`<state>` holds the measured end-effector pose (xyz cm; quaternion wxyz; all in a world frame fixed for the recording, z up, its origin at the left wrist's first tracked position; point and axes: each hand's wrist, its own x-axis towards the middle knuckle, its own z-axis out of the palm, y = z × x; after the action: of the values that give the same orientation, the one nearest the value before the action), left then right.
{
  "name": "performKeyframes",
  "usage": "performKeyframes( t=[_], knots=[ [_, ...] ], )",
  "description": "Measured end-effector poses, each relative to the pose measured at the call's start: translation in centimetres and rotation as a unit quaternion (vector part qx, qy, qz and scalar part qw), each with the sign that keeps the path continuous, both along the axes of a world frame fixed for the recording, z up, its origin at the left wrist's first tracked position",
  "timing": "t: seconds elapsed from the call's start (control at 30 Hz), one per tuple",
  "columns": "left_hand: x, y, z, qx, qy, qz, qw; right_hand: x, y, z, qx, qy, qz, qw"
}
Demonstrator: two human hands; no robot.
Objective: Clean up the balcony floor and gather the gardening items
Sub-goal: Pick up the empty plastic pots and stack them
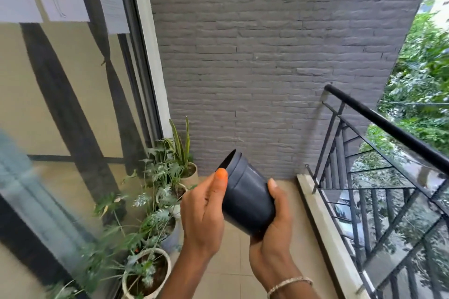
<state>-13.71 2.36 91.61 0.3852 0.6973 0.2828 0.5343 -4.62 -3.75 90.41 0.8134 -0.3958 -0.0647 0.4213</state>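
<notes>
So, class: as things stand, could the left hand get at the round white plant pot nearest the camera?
Probably not yet. The left hand, with the right hand, holds a dark grey plastic flower pot. Nothing visibly blocks the way down to the round white pot.

Soft, even daylight comes from the open right side beyond the black metal railing (388, 126), where green foliage (422, 60) looks washed out. The grey brick wall (267, 56) is flat and barely shadowed. The tall glass door (60, 104) carries pale reflections. Straight lines bow toward the edges, and the potted green plants (143, 269) at lower left are smeared.
</notes>
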Motion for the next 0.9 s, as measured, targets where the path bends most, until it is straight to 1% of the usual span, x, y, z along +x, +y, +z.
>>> performKeyframes(
  t=[0.1, 0.17, 0.2, 0.27, 0.3, 0.33, 0.4, 0.43, 0.5, 0.53, 0.57, 0.6, 0.63, 0.67, 0.73, 0.77, 0.83, 0.9],
  knots=[
    [-1.5, 0.5, -0.1, -0.009, 0.011, -0.045, 0.999, -1.1, 0.1, 0.4, -0.012, 0.003, 0.020, 1.000],
    [-2.4, 0.6, -0.2, -0.022, -0.016, -0.046, 0.999, -1.1, 0.1, 1.0, 0.003, 0.005, 0.057, 0.998],
    [-2.8, 0.5, -0.3, -0.044, -0.048, -0.025, 0.998, -1.0, 0.1, 1.2, 0.013, 0.014, 0.068, 0.997],
    [-3.6, 0.2, -0.7, -0.119, -0.101, 0.012, 0.988, -1.1, 0.3, 1.3, 0.021, 0.051, 0.080, 0.995],
    [-3.8, -0.1, -1.0, -0.169, -0.116, -0.004, 0.979, -1.5, 0.4, 1.2, 0.019, 0.070, 0.093, 0.993],
    [-4.1, -0.4, -1.4, -0.219, -0.132, -0.040, 0.966, -2.0, 0.5, 0.9, 0.019, 0.081, 0.117, 0.990],
    [-4.2, -1.0, -2.2, -0.293, -0.156, -0.101, 0.938, -3.3, 0.7, 0.1, -0.006, 0.053, 0.164, 0.985],
    [-4.5, -1.0, -2.5, -0.319, -0.169, -0.104, 0.927, -4.0, 0.8, -0.3, -0.039, 0.011, 0.177, 0.983],
    [-5.7, -0.5, -3.0, -0.343, -0.184, -0.083, 0.917, -5.1, 1.2, -1.1, -0.125, -0.107, 0.172, 0.971],
    [-6.4, -0.1, -3.2, -0.341, -0.176, -0.076, 0.920, -5.1, 1.3, -1.5, -0.161, -0.174, 0.154, 0.959],
    [-7.4, 0.5, -3.4, -0.326, -0.155, -0.062, 0.931, -5.0, 1.4, -1.6, -0.185, -0.236, 0.136, 0.944],
    [-8.7, 1.0, -3.9, -0.298, -0.116, -0.043, 0.946, -5.0, 1.8, -1.8, -0.194, -0.280, 0.125, 0.932],
    [-9.8, 1.5, -4.3, -0.264, -0.060, -0.026, 0.962, -4.8, 2.0, -1.7, -0.185, -0.306, 0.126, 0.925],
    [-11.1, 1.9, -4.7, -0.229, -0.004, -0.009, 0.973, -4.8, 2.5, -1.8, -0.165, -0.320, 0.146, 0.921],
    [-12.8, 2.4, -5.4, -0.172, 0.073, 0.016, 0.982, -4.8, 3.2, -1.2, -0.133, -0.324, 0.231, 0.908],
    [-13.6, 2.8, -6.0, -0.161, 0.092, 0.015, 0.983, -5.3, 3.7, -0.9, -0.138, -0.334, 0.272, 0.892],
    [-15.2, 2.9, -7.0, -0.163, 0.096, -0.021, 0.982, -6.7, 4.6, -0.9, -0.166, -0.358, 0.306, 0.866],
    [-17.0, 2.8, -7.4, -0.206, 0.067, -0.086, 0.972, -7.8, 5.2, -2.2, -0.187, -0.365, 0.302, 0.861]
  ],
)
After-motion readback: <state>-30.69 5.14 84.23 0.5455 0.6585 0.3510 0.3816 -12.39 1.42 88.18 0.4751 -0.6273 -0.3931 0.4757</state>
